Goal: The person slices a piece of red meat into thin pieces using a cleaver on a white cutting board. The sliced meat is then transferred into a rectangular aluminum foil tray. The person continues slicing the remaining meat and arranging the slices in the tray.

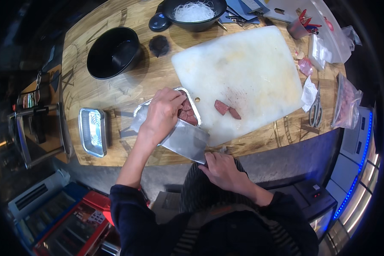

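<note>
My right hand [222, 169] grips the handle of a cleaver [187, 140], its broad blade slanting up to the left beneath my left wrist. Over a foil tray [196, 116] of dark red meat slices [187, 112], my left hand [164, 110] rests with bent fingers at the meat; whether it grips a slice is hidden. The tray touches the left edge of a white cutting board [256, 70]. On that board lie two meat pieces [221, 107] near some reddish crumbs.
An empty foil tray [92, 132] and a black bowl [113, 52] stand left. Behind are a black bowl [195, 24] of white noodles and a dark round object [159, 22]. Scissors [316, 112], a bagged pinkish food [347, 102] and a pen cup [297, 28] are right.
</note>
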Action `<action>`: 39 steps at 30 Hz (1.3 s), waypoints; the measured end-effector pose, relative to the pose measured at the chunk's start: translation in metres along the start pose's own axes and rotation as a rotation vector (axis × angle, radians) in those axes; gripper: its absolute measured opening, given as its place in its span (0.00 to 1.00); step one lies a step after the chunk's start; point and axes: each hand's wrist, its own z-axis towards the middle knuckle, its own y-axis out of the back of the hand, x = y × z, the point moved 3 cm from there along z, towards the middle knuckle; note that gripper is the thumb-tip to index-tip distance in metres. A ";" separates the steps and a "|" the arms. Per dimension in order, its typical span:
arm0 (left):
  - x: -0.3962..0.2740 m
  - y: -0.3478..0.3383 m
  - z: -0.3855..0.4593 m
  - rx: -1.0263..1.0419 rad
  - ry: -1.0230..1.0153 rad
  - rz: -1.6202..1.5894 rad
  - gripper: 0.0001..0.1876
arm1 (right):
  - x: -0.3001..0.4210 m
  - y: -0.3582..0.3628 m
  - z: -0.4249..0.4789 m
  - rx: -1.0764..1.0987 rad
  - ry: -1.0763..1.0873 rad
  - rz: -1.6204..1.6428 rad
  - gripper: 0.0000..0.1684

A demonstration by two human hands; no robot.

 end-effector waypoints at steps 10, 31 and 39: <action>-0.005 -0.003 0.002 0.053 -0.076 0.054 0.14 | 0.000 0.011 -0.025 0.140 -0.050 0.032 0.18; -0.012 -0.014 -0.001 0.164 -0.079 0.167 0.12 | -0.009 0.024 -0.043 0.239 0.090 0.099 0.17; -0.024 -0.004 0.013 0.155 -0.004 0.065 0.10 | -0.021 0.055 -0.070 0.229 0.029 0.086 0.17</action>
